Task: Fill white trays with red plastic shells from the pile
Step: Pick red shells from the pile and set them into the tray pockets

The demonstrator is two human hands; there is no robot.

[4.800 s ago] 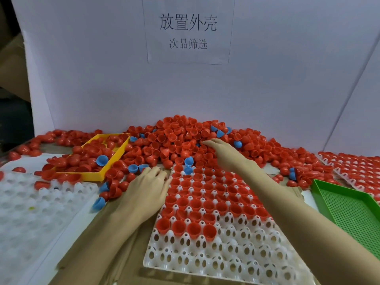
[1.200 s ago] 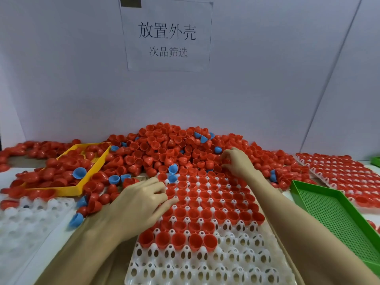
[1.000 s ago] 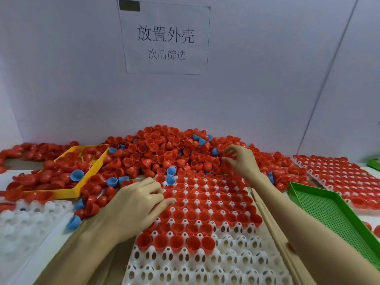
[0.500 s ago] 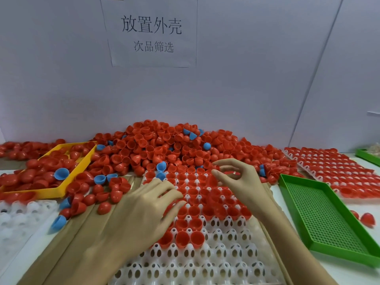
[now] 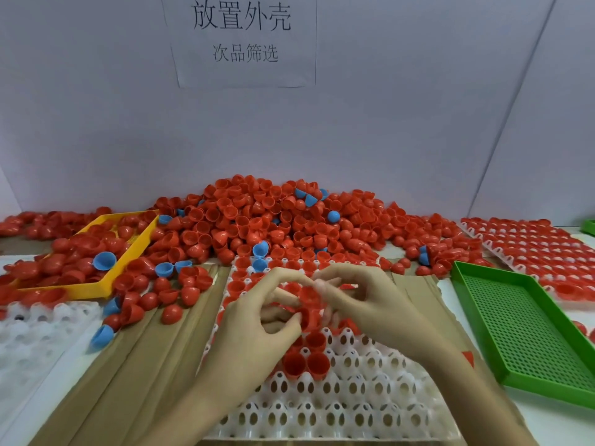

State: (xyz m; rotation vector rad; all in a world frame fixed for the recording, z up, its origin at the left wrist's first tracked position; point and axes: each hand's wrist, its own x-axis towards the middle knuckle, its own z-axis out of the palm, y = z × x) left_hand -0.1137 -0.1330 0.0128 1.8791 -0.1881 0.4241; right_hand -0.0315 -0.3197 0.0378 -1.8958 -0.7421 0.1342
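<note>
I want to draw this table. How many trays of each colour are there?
White trays: 3
Yellow tray: 1
Green tray: 1, plus a green corner at the far right edge, maybe another tray
Total: 5 for sure
</note>
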